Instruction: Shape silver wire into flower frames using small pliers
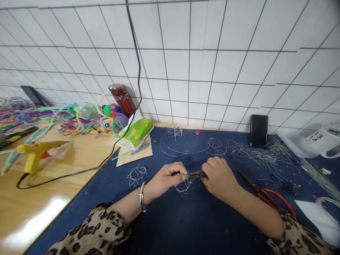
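Note:
My left hand (172,176) pinches a small beaded wire piece (182,189), whose loops hang below the fingers. In my right hand (219,175) is a pair of pliers (196,174), the fingers wrapped round its handles. The pliers' jaws point left and meet the wire at my left fingertips; whether they grip it I cannot tell. A flower-like coil of beaded wire (137,175) lies on the dark blue mat (170,226), left of my left hand. Behind my hands are another wire shape (177,132) and a long curved wire (170,154).
Red-handled scissors (276,202) and a tangle of wire scraps (276,152) lie on the right. A black phone-like object (258,131) leans on the wall beside a white mug (328,140). To the left are a tissue pack (136,134), a red flask (122,99) and a yellow glue gun (35,154).

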The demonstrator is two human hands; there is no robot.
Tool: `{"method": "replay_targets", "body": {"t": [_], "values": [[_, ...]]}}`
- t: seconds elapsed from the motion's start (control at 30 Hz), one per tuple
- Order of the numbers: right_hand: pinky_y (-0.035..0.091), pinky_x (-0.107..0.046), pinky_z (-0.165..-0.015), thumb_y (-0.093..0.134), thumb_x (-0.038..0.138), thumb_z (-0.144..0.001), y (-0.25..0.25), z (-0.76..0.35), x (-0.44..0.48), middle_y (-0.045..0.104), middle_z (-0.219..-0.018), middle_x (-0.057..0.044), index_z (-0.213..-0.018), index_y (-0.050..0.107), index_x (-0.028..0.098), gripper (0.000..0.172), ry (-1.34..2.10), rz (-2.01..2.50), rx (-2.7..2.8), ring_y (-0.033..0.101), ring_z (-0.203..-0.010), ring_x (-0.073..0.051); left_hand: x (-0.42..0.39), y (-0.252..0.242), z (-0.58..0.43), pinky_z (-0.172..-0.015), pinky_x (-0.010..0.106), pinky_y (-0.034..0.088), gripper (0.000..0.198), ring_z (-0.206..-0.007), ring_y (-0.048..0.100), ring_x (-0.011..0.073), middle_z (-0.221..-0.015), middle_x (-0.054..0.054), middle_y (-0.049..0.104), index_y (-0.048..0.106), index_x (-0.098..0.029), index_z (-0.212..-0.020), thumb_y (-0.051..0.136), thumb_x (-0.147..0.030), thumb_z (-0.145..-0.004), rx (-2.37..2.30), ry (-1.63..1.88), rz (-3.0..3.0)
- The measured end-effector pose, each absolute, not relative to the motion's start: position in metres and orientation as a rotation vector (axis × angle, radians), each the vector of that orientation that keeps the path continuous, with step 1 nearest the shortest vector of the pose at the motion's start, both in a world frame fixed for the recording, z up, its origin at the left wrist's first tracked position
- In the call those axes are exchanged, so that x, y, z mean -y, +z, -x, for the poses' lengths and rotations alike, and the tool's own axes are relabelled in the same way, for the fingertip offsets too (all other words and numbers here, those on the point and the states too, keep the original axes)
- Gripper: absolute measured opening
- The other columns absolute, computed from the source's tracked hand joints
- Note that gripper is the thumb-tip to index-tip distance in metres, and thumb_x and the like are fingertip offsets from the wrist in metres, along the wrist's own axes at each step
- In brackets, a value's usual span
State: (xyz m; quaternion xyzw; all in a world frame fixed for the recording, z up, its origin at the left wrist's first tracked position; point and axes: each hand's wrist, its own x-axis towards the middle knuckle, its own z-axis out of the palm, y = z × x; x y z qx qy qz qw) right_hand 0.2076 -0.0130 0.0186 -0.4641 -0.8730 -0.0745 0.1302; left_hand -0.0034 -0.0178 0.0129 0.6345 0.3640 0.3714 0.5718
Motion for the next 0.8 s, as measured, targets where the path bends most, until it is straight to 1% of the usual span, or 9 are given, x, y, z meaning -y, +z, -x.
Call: {"method": "replay_targets", "body": {"t": [0.13,0.27,0.4,0.53,0.8], "values": [[0.025,-0.029,-0.067,0.051,0.026,-0.079,0.021,-0.210,0.012,0.048,-0.076,-0.003,-0.072,0.051,0.018,0.010,-0.168,1.322,2.580,0.038,-0.074,-0.016,0.016,0.012,0.005,-0.050,0.020,0.030,0.008,-0.054,0.038,0.0063,-0.068,-0.002,0.045,0.060,-0.013,-0.070,0.056,-0.017,-0.076,-0.877,0.846,-1.532],[0.025,-0.031,-0.069,0.053,0.025,-0.077,0.032,-0.217,0.010,0.050,-0.076,-0.004,-0.072,0.052,0.018,0.008,-0.266,1.321,2.606,0.039,-0.077,-0.018,0.014,0.013,0.005,-0.051,0.021,0.032,0.011,-0.055,0.040,0.0066,-0.069,-0.001,0.046,0.061,-0.013,-0.070,0.055,-0.019,-0.077,-0.913,0.844,-1.568],[0.025,-0.030,-0.069,0.052,0.024,-0.077,0.039,-0.224,0.005,0.050,-0.076,-0.004,-0.072,0.052,0.019,0.007,-0.288,1.316,2.604,0.039,-0.076,-0.017,0.014,0.012,0.005,-0.049,0.020,0.031,0.012,-0.051,0.038,0.0056,-0.065,-0.003,0.044,0.059,-0.013,-0.069,0.055,-0.019,-0.078,-0.891,0.826,-1.493],[0.025,-0.029,-0.068,0.051,0.024,-0.078,0.035,-0.225,0.002,0.050,-0.076,-0.004,-0.073,0.053,0.018,0.008,-0.294,1.354,2.567,0.040,-0.076,-0.017,0.015,0.008,0.004,-0.048,0.020,0.031,0.009,-0.049,0.037,0.0054,-0.064,-0.003,0.045,0.060,-0.013,-0.071,0.055,-0.018,-0.077,-0.856,0.787,-1.433],[0.026,-0.030,-0.072,0.053,0.025,-0.077,0.029,-0.220,0.005,0.051,-0.077,-0.004,-0.073,0.053,0.018,0.008,-0.230,1.260,2.660,0.041,-0.081,-0.017,0.015,0.006,0.003,-0.048,0.021,0.030,0.010,-0.050,0.037,0.0059,-0.061,-0.003,0.045,0.060,-0.013,-0.070,0.055,-0.019,-0.076,-0.837,0.731,-1.439]]}}
